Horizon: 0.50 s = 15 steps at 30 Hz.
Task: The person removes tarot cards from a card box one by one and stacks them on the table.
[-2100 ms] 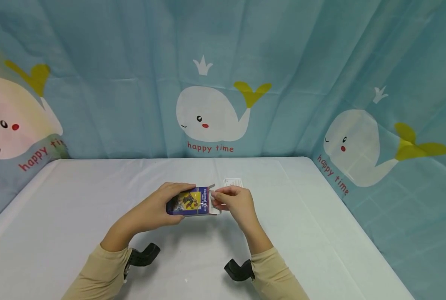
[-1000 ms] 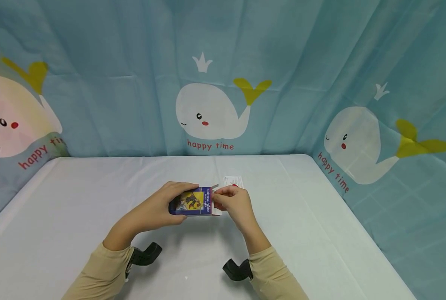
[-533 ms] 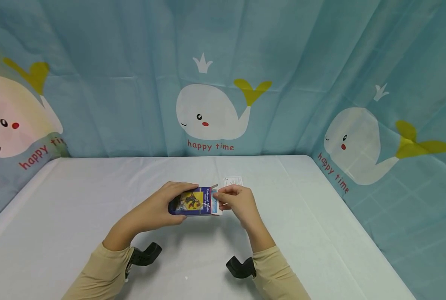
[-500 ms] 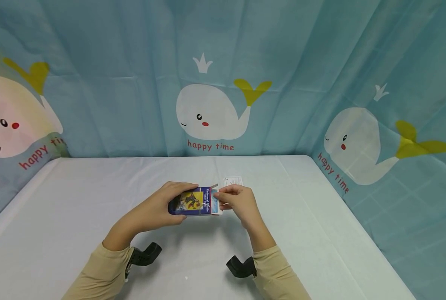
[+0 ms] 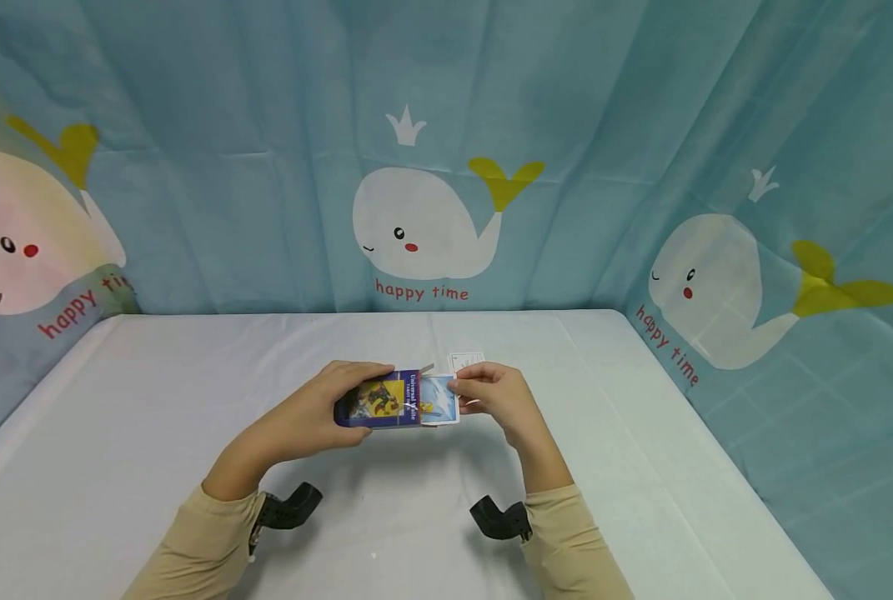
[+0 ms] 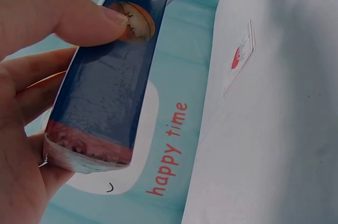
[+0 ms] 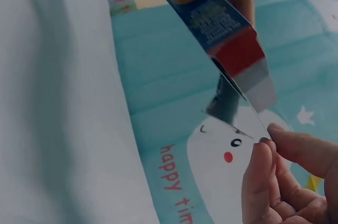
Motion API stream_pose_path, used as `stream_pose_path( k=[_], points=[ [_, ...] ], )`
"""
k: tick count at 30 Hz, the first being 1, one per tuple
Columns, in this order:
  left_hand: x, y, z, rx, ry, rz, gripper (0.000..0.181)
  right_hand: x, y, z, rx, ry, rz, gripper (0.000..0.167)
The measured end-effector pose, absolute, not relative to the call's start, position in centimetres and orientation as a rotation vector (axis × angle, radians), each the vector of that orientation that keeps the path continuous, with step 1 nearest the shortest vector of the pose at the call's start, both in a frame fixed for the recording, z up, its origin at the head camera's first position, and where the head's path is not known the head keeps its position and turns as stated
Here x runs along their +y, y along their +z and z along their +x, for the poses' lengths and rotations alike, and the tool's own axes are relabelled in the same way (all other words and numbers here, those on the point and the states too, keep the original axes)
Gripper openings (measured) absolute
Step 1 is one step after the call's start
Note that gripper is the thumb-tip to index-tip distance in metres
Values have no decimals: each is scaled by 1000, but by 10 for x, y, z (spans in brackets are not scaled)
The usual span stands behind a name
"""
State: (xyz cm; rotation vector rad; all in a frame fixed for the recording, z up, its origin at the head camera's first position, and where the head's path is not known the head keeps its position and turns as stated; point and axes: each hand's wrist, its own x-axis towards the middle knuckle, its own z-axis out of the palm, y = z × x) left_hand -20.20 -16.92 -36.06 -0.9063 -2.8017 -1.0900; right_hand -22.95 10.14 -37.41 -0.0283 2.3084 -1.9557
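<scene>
In the head view my left hand (image 5: 307, 417) grips a blue tarot card box (image 5: 374, 400) with a yellow picture, thumb and fingers on opposite edges. A pale blue tarot card (image 5: 438, 402) sticks partway out of the box's right end. Its outer edge is pinched by my right hand (image 5: 502, 400). Seen from the left wrist, the thumb presses the narrow side of the box (image 6: 100, 97). The right wrist view shows the box's end flaps standing out and the thin card (image 7: 260, 120) edge-on between thumb and finger. What else the box contains is hidden.
Behind the box, a white-bordered card (image 5: 466, 360) lies on the white tablecloth (image 5: 191, 375), partly covered by my right hand. A light blue curtain (image 5: 266, 208) printed with whales surrounds the table. Black curved devices sit at both wrists (image 5: 290, 506).
My right hand, first at the box's opening, has moved right, drawing the tarot card partway out. The left hand keeps its grip on the box, nearly in place.
</scene>
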Motion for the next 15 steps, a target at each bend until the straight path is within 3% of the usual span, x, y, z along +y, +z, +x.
stream_pose_path(
  k=[15],
  points=[
    [-166,-362,-202,-2796,-1096,-959,71,117,-375,-235,2275,-1834,-149,23]
  ],
)
